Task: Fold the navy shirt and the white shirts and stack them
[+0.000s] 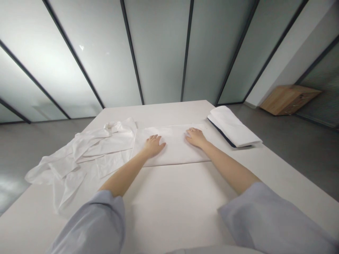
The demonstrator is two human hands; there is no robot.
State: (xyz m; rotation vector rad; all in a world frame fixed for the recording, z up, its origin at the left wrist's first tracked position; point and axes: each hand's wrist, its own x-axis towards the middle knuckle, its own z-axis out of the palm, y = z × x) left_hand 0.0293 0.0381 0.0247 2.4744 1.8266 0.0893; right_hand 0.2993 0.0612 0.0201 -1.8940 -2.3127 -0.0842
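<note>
A white cloth [173,150] lies flat in front of me, with a straight, thick near edge that looks like a fold. On its left part rests my left hand [153,145], fingers spread and palm down. My right hand [195,137] lies on its right part, also palm down with the fingers apart and somewhat bent. Neither hand grips anything. Crumpled white fabric [103,144] lies just left of the flat cloth, its far end hanging past the table's left edge.
The white table [169,197] carries everything. At its right side sits a folded white stack [233,125] with a dark layer underneath. Frosted glass panels [161,53] stand beyond the table. A wooden cabinet [287,98] is on the floor at far right.
</note>
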